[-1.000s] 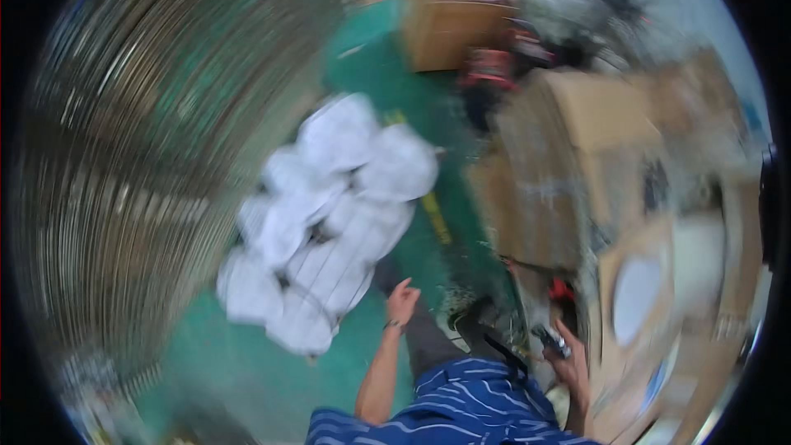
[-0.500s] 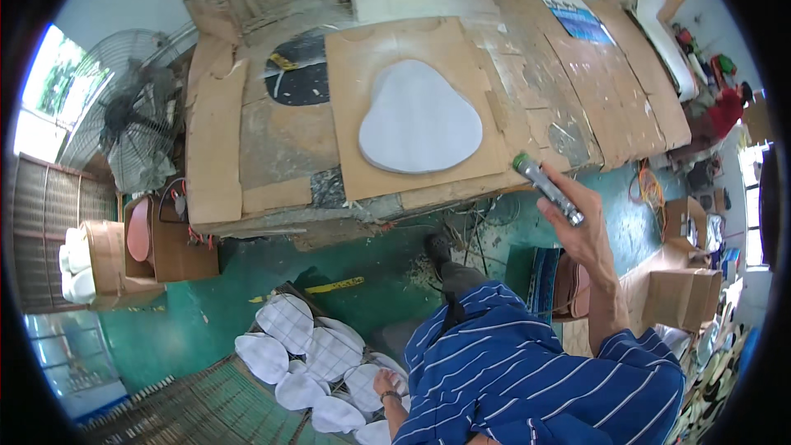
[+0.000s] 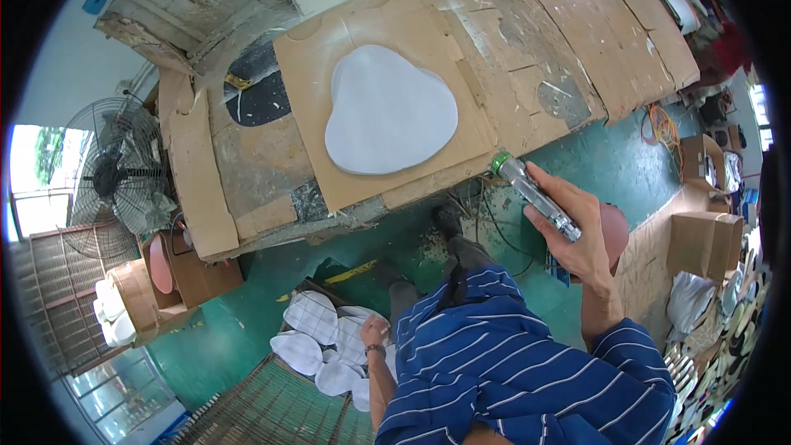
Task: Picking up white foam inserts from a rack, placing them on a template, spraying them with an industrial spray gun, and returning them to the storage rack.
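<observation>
My right hand (image 3: 580, 229) is closed round a silver cylinder with a green end (image 3: 535, 196), which looks like a flashlight. It is above the floor, off the table's front edge. Down by my left side, my left hand (image 3: 375, 330) has curled fingers among several white rounded pads (image 3: 311, 318) on a wire rack. The pads partly hide what those fingers hold. On the table, a white rounded-triangular pad (image 3: 390, 111) lies flat on a cardboard sheet (image 3: 309, 74). Another edge shows beneath it, so it seems stacked. Neither hand touches it.
The table (image 3: 527, 115) is covered in worn cardboard. A caged fan (image 3: 107, 169) stands at left, beside a box (image 3: 198, 268). Boxes (image 3: 704, 243) and orange cable (image 3: 659, 128) are at right. A loose black cable (image 3: 503, 235) lies on the floor under the table.
My view has turned and shifted, so the table sits tilted and higher up. My left hand appears farther forward along the racked pads. My right hand still holds the cylinder.
</observation>
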`<state>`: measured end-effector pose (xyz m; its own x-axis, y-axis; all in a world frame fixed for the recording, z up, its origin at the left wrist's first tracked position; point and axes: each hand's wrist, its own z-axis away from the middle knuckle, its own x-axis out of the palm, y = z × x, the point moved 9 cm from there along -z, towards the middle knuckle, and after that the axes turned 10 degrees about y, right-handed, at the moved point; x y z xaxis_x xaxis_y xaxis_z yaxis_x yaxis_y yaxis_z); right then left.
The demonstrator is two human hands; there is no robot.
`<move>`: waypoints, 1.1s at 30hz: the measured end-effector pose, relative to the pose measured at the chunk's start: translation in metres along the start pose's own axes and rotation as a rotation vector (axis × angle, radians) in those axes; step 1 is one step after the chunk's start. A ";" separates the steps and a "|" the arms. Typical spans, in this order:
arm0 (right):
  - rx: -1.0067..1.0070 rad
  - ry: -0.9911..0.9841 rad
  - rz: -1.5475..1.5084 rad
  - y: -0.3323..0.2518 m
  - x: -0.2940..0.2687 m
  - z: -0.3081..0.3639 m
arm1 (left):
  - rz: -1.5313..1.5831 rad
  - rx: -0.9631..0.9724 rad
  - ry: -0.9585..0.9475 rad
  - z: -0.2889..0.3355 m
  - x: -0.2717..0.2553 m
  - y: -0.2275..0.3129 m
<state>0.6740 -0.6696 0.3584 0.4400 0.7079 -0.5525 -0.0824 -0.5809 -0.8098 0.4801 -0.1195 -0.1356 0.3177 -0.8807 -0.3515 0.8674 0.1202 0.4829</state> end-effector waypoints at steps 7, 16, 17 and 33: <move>0.080 -0.208 0.057 0.005 0.001 0.041 | -0.138 0.005 -0.032 -0.021 -0.012 0.043; 0.145 -0.194 0.075 0.003 -0.017 0.050 | -0.265 -0.053 -0.038 -0.038 -0.014 0.036; 0.067 -0.207 0.021 -0.008 -0.007 0.051 | -0.254 -0.055 -0.045 -0.041 -0.011 0.036; 0.011 0.086 -0.003 -0.014 0.020 -0.005 | -0.132 -0.170 0.022 -0.028 -0.009 0.038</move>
<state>0.6890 -0.6493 0.3593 0.5157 0.6722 -0.5312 -0.0902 -0.5740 -0.8139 0.5205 -0.0939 -0.1366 0.2039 -0.8839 -0.4209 0.9534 0.0817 0.2903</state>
